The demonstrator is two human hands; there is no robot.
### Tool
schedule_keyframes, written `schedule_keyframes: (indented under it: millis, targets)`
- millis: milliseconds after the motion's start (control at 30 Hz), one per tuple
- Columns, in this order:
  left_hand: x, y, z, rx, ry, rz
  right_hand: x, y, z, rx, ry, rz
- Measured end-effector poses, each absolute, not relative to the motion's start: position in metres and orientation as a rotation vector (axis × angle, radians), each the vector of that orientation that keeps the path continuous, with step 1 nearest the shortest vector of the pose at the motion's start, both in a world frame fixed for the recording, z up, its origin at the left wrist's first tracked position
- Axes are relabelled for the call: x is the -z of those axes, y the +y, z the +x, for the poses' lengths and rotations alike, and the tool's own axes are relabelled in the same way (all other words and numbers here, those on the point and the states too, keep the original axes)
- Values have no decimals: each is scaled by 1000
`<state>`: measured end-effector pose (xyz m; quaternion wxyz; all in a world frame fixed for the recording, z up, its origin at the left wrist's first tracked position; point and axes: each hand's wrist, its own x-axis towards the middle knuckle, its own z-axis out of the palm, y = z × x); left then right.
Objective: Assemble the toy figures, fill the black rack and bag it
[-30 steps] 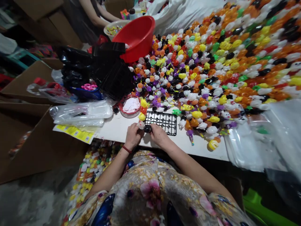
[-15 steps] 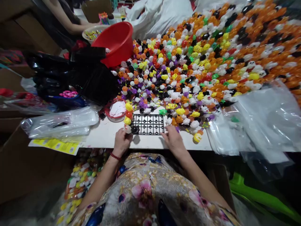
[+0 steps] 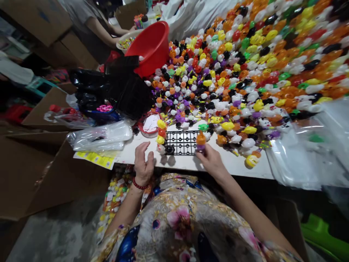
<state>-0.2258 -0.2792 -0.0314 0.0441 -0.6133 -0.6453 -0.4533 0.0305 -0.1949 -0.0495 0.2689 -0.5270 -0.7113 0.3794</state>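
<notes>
A black plastic grid rack (image 3: 181,142) lies on the white tabletop in front of me. Down its left side stands a column of small toy figures, among them a yellow one (image 3: 160,139) and a white one (image 3: 160,149), with a round black piece (image 3: 169,149) beside them. My right hand (image 3: 211,159) grips a small orange-and-purple toy figure (image 3: 201,141) over the rack's right end. Whether its base touches the rack I cannot tell. To the left of the rack, my left hand (image 3: 144,164) is apart from it, empty, thumb and fingers spread.
Behind the rack spreads a big heap of toy figures (image 3: 218,80). Clear plastic bags (image 3: 99,136) lie left, and more plastic (image 3: 305,145) lies right. A red tub (image 3: 151,47), a red basket (image 3: 141,125) and black bags (image 3: 131,92) stand back left; another person's arm (image 3: 102,34) reaches beyond.
My left hand has let go of the rack's left corner and opened, off to the left. My right hand now holds an orange-and-purple toy figure at the rack's right end. The view has shifted left.
</notes>
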Motion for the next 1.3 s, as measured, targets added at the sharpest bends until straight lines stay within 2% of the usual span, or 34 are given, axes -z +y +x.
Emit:
schedule_keyframes:
  millis: [100,167,533,767,833,933,1133,1200,1300]
  targets:
    - [14,-273,-217,1255,-1802,-2114,52,-182,-22,-1317,-1824,-1205]
    - [9,-266,-210,1182,-1717,-2254,55,-174,-47,-1340,-1836,-1167]
    - [23,-258,-201,1043,-1718,-2326,53,-165,-59,-1012,-2436,-1222]
    - [14,-254,-199,1107,-1687,-2231,65,-173,-64,-977,-2389,-1080]
    - [11,-251,-198,1098,-1674,-2225,64,-178,-51,-943,-2319,-1031]
    - [8,-247,-196,1040,-1633,-2275,59,-191,-6,-732,-2231,-1022]
    - [13,-240,-197,970,-1672,-2321,57,-208,111,-173,-2151,-1597]
    - [14,-239,-198,987,-1697,-2305,62,-207,126,-124,-2207,-1669]
    - [14,-238,-200,1024,-1681,-2290,65,-203,118,-228,-2260,-1633]
